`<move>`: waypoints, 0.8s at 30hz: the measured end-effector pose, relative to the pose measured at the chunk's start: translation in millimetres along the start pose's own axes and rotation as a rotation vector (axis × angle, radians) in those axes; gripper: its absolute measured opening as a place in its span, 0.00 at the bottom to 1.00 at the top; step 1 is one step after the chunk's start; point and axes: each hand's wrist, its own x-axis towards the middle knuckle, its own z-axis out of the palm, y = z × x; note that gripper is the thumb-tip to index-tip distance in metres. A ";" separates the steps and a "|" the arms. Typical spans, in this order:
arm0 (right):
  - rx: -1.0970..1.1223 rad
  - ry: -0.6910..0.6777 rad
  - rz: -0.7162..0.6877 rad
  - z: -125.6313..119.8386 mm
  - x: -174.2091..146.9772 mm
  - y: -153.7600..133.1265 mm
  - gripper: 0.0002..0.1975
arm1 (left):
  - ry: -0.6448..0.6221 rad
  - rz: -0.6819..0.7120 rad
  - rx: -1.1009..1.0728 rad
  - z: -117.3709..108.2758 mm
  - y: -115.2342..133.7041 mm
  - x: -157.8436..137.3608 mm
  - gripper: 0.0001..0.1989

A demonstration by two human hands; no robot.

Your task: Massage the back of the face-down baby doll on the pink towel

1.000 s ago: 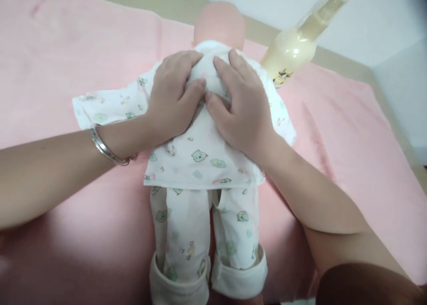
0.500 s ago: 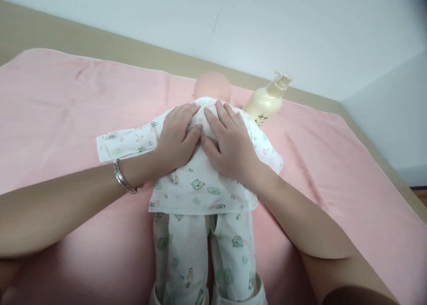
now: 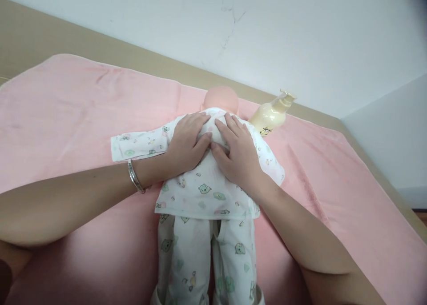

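Note:
A baby doll lies face down in front of me, only the back of its bald head showing. It wears a white printed top and matching trousers. My left hand rests flat on the left of its upper back, fingers stretched out toward the shoulder. On the right of the upper back lies my right hand, its fingers spread. The two thumbs almost meet at the middle of the back. Both palms press on the cloth and hold nothing.
A pink blanket lies under the doll on a tan surface. Beyond the doll's right shoulder a cream pump bottle leans over, its lower part hidden. A white wall with a crack stands behind.
The view has shifted, so everything sits slightly lower and farther right. Both hands keep their place on the doll's upper back.

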 end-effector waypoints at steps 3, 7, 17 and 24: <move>-0.006 -0.008 0.008 -0.3 0.3 -0.6 0.26 | -0.004 -0.002 -0.001 -0.1 0.3 0.3 0.24; -0.011 -0.036 0.031 -1.3 1.2 -2.1 0.27 | -0.019 -0.010 0.001 -0.2 1.2 0.6 0.25; -0.009 -0.006 0.018 -1.0 0.6 -1.8 0.27 | -0.018 -0.014 0.005 0.6 0.4 0.8 0.25; -0.022 0.004 0.021 -1.2 0.8 -2.5 0.28 | -0.020 -0.012 0.004 1.2 -0.4 0.9 0.25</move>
